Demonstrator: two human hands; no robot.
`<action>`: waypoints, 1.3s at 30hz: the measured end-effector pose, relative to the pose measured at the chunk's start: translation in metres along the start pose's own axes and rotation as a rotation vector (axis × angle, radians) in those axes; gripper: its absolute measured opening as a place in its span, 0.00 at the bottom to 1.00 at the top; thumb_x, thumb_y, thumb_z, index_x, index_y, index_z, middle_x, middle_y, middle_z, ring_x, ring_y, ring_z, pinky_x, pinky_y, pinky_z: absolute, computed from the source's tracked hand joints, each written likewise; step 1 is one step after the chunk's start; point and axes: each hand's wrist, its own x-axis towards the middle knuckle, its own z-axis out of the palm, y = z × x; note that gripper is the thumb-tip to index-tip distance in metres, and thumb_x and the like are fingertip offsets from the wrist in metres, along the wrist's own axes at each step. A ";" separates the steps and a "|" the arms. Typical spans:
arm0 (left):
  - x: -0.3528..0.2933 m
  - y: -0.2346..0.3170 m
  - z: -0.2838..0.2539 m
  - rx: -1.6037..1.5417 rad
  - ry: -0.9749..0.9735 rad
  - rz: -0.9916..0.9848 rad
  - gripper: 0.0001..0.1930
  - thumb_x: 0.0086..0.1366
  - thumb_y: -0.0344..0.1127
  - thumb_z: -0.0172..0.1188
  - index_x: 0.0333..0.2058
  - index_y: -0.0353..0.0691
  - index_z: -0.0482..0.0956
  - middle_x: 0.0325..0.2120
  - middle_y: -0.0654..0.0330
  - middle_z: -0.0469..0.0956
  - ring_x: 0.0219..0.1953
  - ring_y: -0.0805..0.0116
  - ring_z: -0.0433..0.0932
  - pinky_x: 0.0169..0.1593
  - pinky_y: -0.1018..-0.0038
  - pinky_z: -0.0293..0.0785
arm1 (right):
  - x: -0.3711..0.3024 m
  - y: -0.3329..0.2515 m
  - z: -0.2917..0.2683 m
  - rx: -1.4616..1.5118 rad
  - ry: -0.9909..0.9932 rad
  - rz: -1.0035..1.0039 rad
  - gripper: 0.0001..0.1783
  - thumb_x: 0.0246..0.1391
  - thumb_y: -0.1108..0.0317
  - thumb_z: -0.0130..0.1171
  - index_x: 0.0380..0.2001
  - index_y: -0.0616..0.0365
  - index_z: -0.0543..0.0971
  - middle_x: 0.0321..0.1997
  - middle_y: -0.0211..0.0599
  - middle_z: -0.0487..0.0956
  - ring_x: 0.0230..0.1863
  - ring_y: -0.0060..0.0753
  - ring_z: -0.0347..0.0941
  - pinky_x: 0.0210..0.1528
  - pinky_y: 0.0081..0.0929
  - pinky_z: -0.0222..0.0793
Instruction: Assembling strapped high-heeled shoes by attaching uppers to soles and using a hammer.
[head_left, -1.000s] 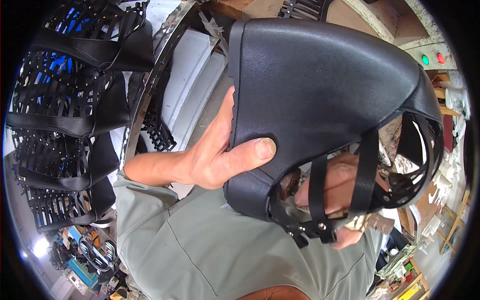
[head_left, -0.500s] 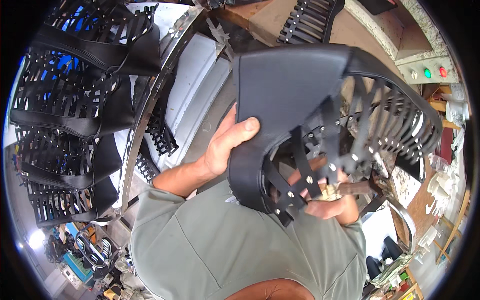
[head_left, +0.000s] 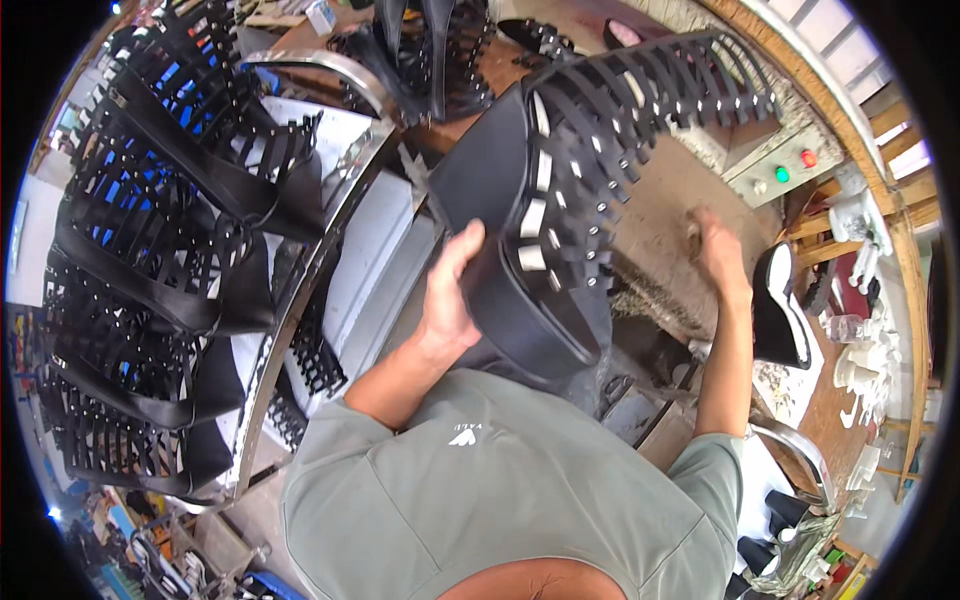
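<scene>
A tall black wedge sandal boot (head_left: 500,290), with a cage of studded straps, is tilted in front of my chest. My left hand (head_left: 450,300) grips it by the wedge, thumb over the near side, its other fingers hidden behind. The strapped shaft reaches away to the upper right. To the right, my right hand (head_left: 718,245) is stretched out over the brown work surface (head_left: 650,230), apart from the boot. Its fingers are curled with thumb and forefinger close together; what is between them, if anything, is too small to make out.
Several similar black strappy wedges stand on a metal-edged rack (head_left: 290,300) to the left. A panel (head_left: 775,178) with green and red buttons sits at the upper right. A black-and-white shoe part (head_left: 782,305) rests by my right forearm. More black footwear (head_left: 430,60) stands at the back.
My right hand has left the boot straps and moved right and away to the work surface; the wooden-handled tool it held no longer shows. The boot has turned, its shaft swinging up and away.
</scene>
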 end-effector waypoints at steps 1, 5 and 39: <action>0.005 -0.011 -0.020 0.064 0.022 0.118 0.22 0.65 0.40 0.50 0.54 0.32 0.68 0.46 0.54 0.75 0.45 0.63 0.77 0.51 0.66 0.73 | -0.001 0.001 0.002 -0.008 0.030 -0.006 0.20 0.47 0.65 0.64 0.45 0.58 0.76 0.48 0.44 0.78 0.44 0.54 0.75 0.51 0.39 0.71; 0.000 -0.012 -0.038 0.784 -0.260 0.602 0.30 0.57 0.31 0.59 0.58 0.31 0.60 0.48 0.53 0.71 0.50 0.63 0.72 0.56 0.66 0.67 | -0.037 -0.059 -0.039 0.562 0.100 -0.160 0.31 0.51 0.54 0.64 0.56 0.57 0.70 0.53 0.43 0.76 0.56 0.44 0.70 0.58 0.40 0.64; -0.070 0.007 -0.044 1.239 -0.036 0.340 0.42 0.43 0.49 0.76 0.50 0.29 0.64 0.44 0.41 0.74 0.47 0.44 0.76 0.47 0.61 0.74 | -0.100 -0.222 -0.004 1.786 -0.117 0.002 0.27 0.38 0.67 0.75 0.43 0.64 0.77 0.41 0.35 0.80 0.41 0.29 0.76 0.46 0.28 0.71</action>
